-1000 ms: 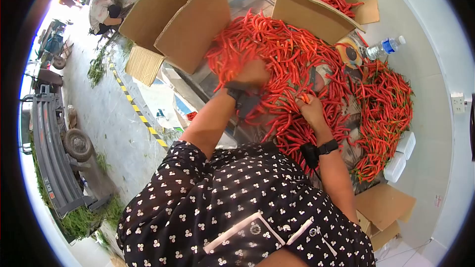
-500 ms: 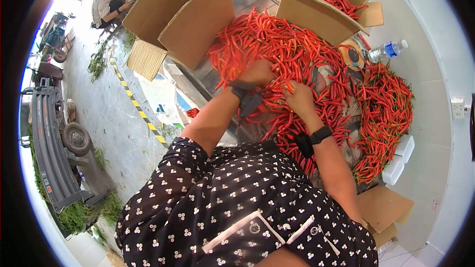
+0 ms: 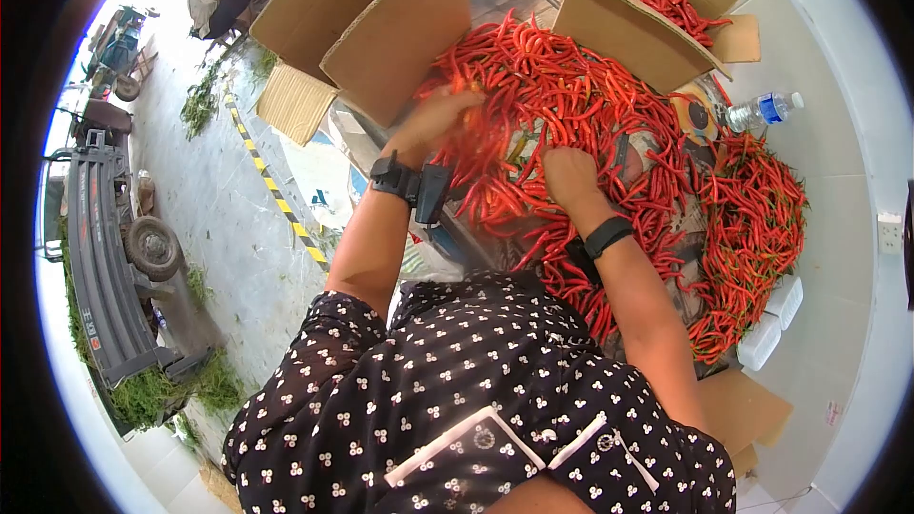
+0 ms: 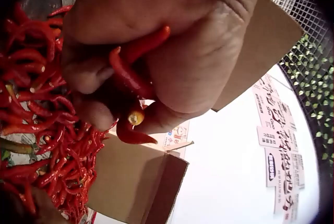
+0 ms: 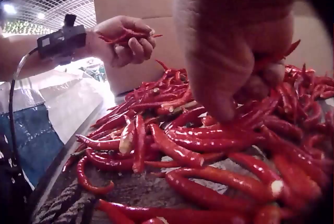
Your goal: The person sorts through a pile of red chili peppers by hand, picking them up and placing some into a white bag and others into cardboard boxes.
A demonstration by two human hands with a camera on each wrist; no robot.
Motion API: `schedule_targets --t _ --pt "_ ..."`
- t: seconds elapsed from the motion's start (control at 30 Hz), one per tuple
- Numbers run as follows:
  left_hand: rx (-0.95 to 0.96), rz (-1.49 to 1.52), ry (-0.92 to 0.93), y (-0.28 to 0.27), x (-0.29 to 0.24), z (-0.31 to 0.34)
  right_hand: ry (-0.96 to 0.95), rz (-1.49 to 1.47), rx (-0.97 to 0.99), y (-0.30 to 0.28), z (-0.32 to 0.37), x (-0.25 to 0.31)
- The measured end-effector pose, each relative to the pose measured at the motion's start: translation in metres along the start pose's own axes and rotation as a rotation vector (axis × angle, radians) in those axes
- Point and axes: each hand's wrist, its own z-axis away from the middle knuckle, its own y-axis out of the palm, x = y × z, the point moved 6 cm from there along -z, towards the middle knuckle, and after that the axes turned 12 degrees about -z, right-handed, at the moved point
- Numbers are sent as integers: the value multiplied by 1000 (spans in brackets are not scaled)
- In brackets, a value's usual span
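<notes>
My left hand (image 3: 438,119) is raised over the left edge of the chilli pile, beside the near wall of a cardboard box. Its fingers curl round several red chilli peppers (image 4: 133,75), whose ends stick out of the fist in the left wrist view. My right hand (image 3: 569,176) is down in the middle of the heap of red chillies (image 3: 590,86). In the right wrist view its fingers are curled, with a red chilli tip (image 5: 292,49) poking out of them and the thumb close over the chillies below.
An open cardboard box (image 3: 405,38) stands at the left and another box (image 3: 628,29), holding chillies, at the back. At the right lie a second chilli heap (image 3: 752,228), a water bottle (image 3: 766,111), a tape roll (image 3: 698,114) and white containers (image 3: 771,324). Someone sits far left.
My left hand has moved left, away from my right hand and toward the left box. The right hand has shifted left and farther into the pile. The head view has swung slightly.
</notes>
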Motion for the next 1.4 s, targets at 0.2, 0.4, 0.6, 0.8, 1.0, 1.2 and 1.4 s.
schedule_targets --t 0.2,0.4,0.6,0.8,1.0,1.2,1.4 --pt "78 -248 35 1 7 13 17 5 13 -2 8 -8" --pt "42 -1136 383 36 2 6 101 -444 -228 -27 22 -23" --pt "-2 -1305 330 57 33 -30 399 -1004 -133 -9 29 -39" --pt "-70 -1362 320 76 32 -36 510 -1444 -134 20 36 -64" --pt "145 -340 -143 84 19 -12 665 -1981 -89 22 40 -57" --pt "276 -629 210 119 -21 18 661 -2208 -95 -2 35 -11" --pt "70 -164 229 84 -20 52 428 -2037 156 -18 31 27"
